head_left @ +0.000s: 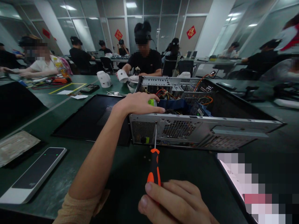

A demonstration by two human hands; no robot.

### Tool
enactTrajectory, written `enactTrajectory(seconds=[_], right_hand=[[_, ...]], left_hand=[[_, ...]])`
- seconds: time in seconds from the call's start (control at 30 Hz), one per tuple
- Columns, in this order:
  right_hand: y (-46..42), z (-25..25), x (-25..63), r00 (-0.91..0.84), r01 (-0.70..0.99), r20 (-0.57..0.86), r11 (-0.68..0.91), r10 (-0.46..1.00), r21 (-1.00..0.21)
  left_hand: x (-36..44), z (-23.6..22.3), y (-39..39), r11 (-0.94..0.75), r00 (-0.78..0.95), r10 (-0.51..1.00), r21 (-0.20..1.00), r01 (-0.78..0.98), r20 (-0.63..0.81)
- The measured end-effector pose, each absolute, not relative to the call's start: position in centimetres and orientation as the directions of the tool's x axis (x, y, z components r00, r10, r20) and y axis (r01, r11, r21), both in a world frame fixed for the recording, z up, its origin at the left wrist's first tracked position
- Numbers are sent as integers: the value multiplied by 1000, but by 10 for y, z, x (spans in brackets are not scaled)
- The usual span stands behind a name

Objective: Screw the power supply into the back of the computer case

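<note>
A metal computer case [243, 126] lies on its side with its rear panel facing me and its top uncovered. My left hand [137, 104] rests over the case's rear left corner, open, fingers stretched across the power supply there; some fingertips are hidden. Between the fingers of my right hand [177, 199] is the handle of an orange and black screwdriver [154, 166]. Its thin shaft points away from me, and the tip meets the rear panel near a screw beside the power supply grille [142, 129]. Loose wires [163, 93] and a blue part [177, 105] show inside the case.
A black side panel [93, 116] lies left of the case. Small screws [147, 158] lie on the table before it. A white device [37, 174] and a brown flat package [17, 146] are at left; a lit phone [233, 180] is at right. A person [146, 59] sits opposite.
</note>
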State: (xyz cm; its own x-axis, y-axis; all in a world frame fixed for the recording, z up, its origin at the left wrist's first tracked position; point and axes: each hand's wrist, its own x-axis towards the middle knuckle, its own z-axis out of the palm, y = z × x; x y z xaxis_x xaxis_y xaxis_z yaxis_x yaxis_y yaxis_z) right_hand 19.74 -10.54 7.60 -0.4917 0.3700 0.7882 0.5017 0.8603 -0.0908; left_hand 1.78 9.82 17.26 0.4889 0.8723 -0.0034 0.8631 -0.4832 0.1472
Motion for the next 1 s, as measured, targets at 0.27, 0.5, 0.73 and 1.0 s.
enactTrajectory(seconds=[0.27,0.5,0.73,1.0], right_hand=[[-104,49,186,-271,581,874,792,404,-186],[-103,63,202,-394,481,831,858,393,-179],[-92,56,195,-289,485,926,871,244,-78],[-91,58,196,-349,485,881,866,318,-120]], left_hand=[[18,173,97,-475,482,876,155,866,-3],[18,172,98,-468,473,881,143,872,-2],[19,174,96,-462,468,884,137,876,-10],[19,174,96,-467,473,881,142,873,-11]])
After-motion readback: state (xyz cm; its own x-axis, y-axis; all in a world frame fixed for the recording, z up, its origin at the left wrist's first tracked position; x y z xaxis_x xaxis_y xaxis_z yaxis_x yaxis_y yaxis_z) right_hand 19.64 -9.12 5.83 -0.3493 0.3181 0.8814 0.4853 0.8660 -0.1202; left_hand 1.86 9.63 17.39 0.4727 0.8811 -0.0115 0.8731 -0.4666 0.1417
